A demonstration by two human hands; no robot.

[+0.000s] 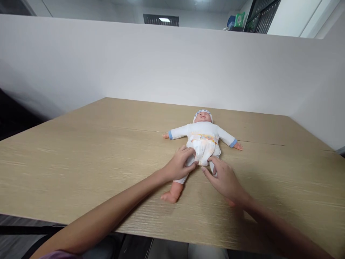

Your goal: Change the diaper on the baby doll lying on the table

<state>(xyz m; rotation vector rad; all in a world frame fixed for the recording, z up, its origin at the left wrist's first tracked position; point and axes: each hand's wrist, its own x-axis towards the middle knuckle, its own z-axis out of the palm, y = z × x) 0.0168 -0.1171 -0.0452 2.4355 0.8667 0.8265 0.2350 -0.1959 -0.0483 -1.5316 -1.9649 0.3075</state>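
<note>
Left hand (179,166) curls on doll's (202,131) diaper (202,149); right hand's (223,178) fingertips touch it.

Wooden table (81,151), white partition (134,61), ceiling light (164,20).

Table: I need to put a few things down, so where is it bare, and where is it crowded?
The table is bare from the doll leftward to its edge, and between the doll's head and the white wall. A smaller patch lies right of the doll. Crowded: near middle, where left hand and right hand touch the diaper.
</note>
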